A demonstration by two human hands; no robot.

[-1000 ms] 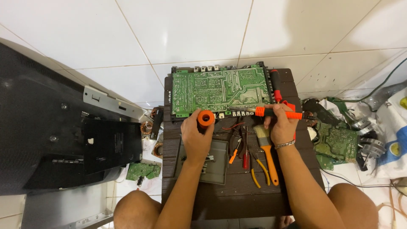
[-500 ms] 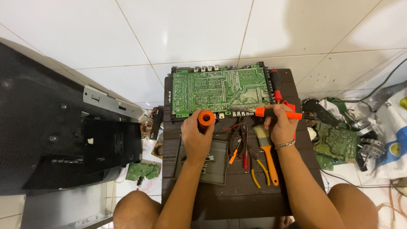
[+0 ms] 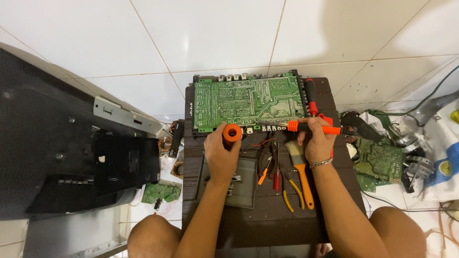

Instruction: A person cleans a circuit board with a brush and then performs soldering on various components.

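- Where the dark wooden work table [image 3: 287, 224] stands on the white tiled floor [image 3: 215, 43], a large green circuit board [image 3: 248, 101] lies flat across its far end, solder side up.
- Left hand [image 3: 221, 156]: fingers wrapped closed around an orange cylindrical tool [image 3: 232, 133], held upright with its round end toward the camera, just beside the near edge of the circuit board.
- Right hand [image 3: 317, 143]: fingers closed around the orange handle of a soldering iron [image 3: 306, 127]. This tool lies roughly level, with its metal tip pointing left along the board's near edge. Whether the tip touches the board cannot be told.
- A bracelet [image 3: 321, 163] sits on the right wrist.
- Between the forearms, on the table: a paintbrush [image 3: 301, 172] with an orange handle, a pair of yellow-handled pliers [image 3: 292, 192], and a red-handled screwdriver [image 3: 277, 180], lying near one another.
- Under the left wrist: a grey rectangular tray [image 3: 245, 184], resting flat on the table.
- At the board's right edge: a red-and-black tool [image 3: 311, 98], lying along the table.
- Left of the table: a large black television rear panel [image 3: 62, 148], lying on the floor.
- Right of the table: a smaller green circuit board [image 3: 377, 160] among loose parts and cables.
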